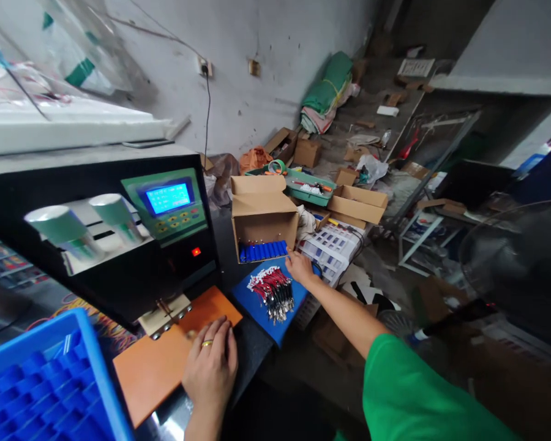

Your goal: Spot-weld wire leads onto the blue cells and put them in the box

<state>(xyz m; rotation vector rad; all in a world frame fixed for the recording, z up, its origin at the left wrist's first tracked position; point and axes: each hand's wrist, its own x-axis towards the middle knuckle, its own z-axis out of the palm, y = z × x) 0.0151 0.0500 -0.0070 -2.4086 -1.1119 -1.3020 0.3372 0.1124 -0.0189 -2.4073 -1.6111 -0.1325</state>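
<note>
My left hand [211, 361], with a ring on one finger, rests on an orange board [151, 373] in front of a black machine. Its fingers are slightly bent, and I see nothing held in them. My right hand [299, 267] reaches to the front right corner of an open cardboard box [264, 205]. Its thumb and forefinger are a little apart, close to the end of a row of blue cylindrical battery cells [262, 251]. Beside that hand, a bundle of red and black wire leads [275, 291] with white connectors lies on a blue sheet [251, 309].
The black machine [174, 269] has a lit screen [169, 199] and two metal prongs [165, 308] above the board. A blue crate [89, 343] of blue cylinders stands at the lower left. A green tray [314, 195] and more cardboard boxes [358, 205] lie beyond the box.
</note>
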